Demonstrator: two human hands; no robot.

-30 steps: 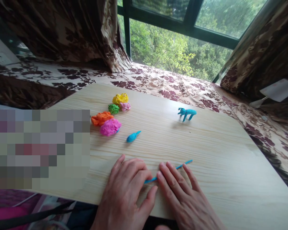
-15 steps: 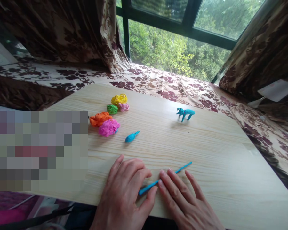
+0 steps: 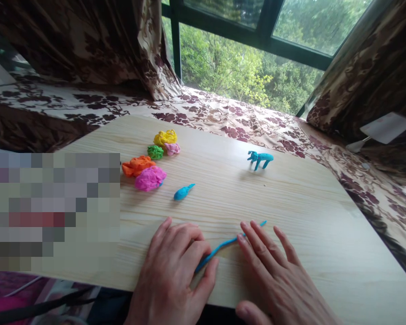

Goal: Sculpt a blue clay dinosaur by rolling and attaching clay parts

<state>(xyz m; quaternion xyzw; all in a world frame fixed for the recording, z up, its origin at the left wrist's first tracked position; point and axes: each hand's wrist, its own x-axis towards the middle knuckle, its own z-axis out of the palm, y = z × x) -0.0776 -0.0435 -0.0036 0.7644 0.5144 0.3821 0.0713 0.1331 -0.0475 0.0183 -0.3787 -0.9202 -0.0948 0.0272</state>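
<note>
A thin blue modelling-clay strip (image 3: pixel 223 244) lies on the table with a slight bend. My left hand (image 3: pixel 176 266) has its fingers curled, with thumb and index finger closed around the strip's near-left end. Flat on the far part of the strip rest the fingertips of my right hand (image 3: pixel 274 266), its fingers spread and thumb apart; the strip's tip sticks out past them. Beyond my left hand lies a blue clay piece (image 3: pixel 182 193) with a fat body and a thin pointed tail. A blue clay four-legged animal figure (image 3: pixel 262 159) stands farther back at the right.
Clay lumps in yellow (image 3: pixel 165 137), green (image 3: pixel 154 152), light pink (image 3: pixel 172 149), orange (image 3: pixel 137 166) and bright pink (image 3: pixel 150 178) sit at the left of the wooden table (image 3: pixel 307 212). Patterned cloth (image 3: pixel 237 119) covers the ledge under the window. A pixelated patch hides the left side.
My right hand has slid right and away along the strip, its thumb now showing. The strip, straight before, is bent. My left thumb and index finger have drawn closer together around its end.
</note>
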